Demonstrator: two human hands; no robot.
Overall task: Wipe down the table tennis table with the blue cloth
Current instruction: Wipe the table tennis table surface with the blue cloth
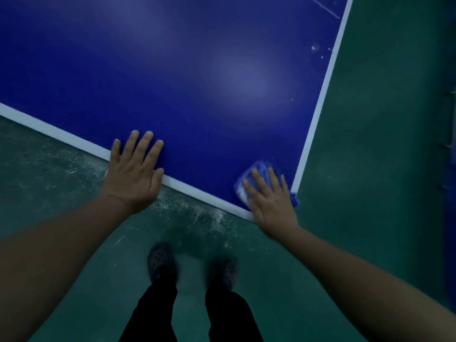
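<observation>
Fingers (265, 180) of right hand (271, 201) flat, pressing blue cloth (256, 169), lower right | left hand (134, 169) splayed on worktop (172, 70) | step: wiping corner | next: sweep toward specks (315, 48), upper right.

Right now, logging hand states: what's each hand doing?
Left hand: open, flat on the table edge.
Right hand: open, straight fingers pressing the blue cloth.

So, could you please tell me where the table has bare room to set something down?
The blue table is bare beyond both hands, up to its white side line. Only the near corner is crowded: left hand flat at the edge, right hand pressing the blue cloth.
</observation>
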